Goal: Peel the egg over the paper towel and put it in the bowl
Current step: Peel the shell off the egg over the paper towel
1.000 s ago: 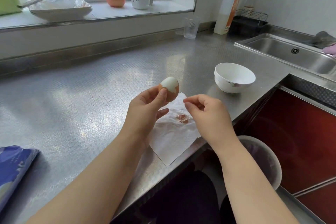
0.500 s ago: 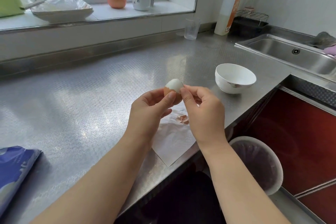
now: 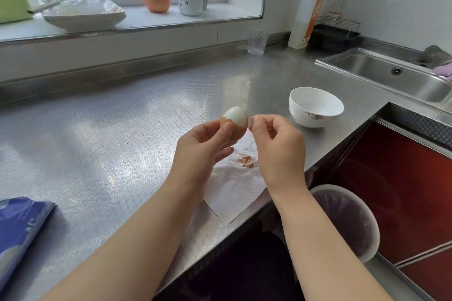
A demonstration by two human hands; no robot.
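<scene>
My left hand (image 3: 203, 144) holds a brown egg (image 3: 236, 123) upright above the paper towel (image 3: 234, 188); its top is peeled white, the lower part still has shell. My right hand (image 3: 277, 146) is just right of the egg, thumb and forefinger pinched together at the egg's edge; whether a shell bit is between them I cannot tell. A small heap of shell pieces (image 3: 247, 161) lies on the towel. The white bowl (image 3: 315, 107) stands on the steel counter to the right, with nothing seen inside.
The counter edge runs just in front of the towel, with a lined bin (image 3: 347, 220) below it. A sink (image 3: 396, 76) lies at the far right. A glass (image 3: 258, 40) and a bottle (image 3: 307, 14) stand at the back. A blue packet (image 3: 17, 232) lies at the left.
My right hand came in from over the towel to the egg's top, then drew slightly to the right. More white shows on the egg's upper part. The left hand stayed nearly still.
</scene>
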